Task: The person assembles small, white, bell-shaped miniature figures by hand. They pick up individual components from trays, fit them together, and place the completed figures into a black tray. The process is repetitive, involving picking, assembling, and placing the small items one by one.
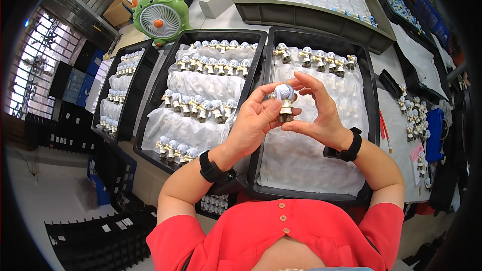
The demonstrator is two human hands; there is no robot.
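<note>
In front of my chest, above the right-hand black tray (374,120), I hold a small figurine (285,101) with pale blue hair, a white outfit and dark boots. My left hand (252,122) is closed on it, thumb and fingers pinching its side. My right hand (324,115) curves around the figurine's right side in a C shape, fingers and thumb apart. Whether its fingertips touch the figurine I cannot tell. Beneath my hands, white wrapping sheet (311,163) lines the tray, and a row of similar figurines (320,60) stands near its far end.
Left of it are a middle black tray (143,143) and a narrower one (123,135), both with rows of figurines. A green fan (163,17) and an olive bin (311,24) stand at the back. More figurines (414,115) and red brushes (384,125) lie on the right.
</note>
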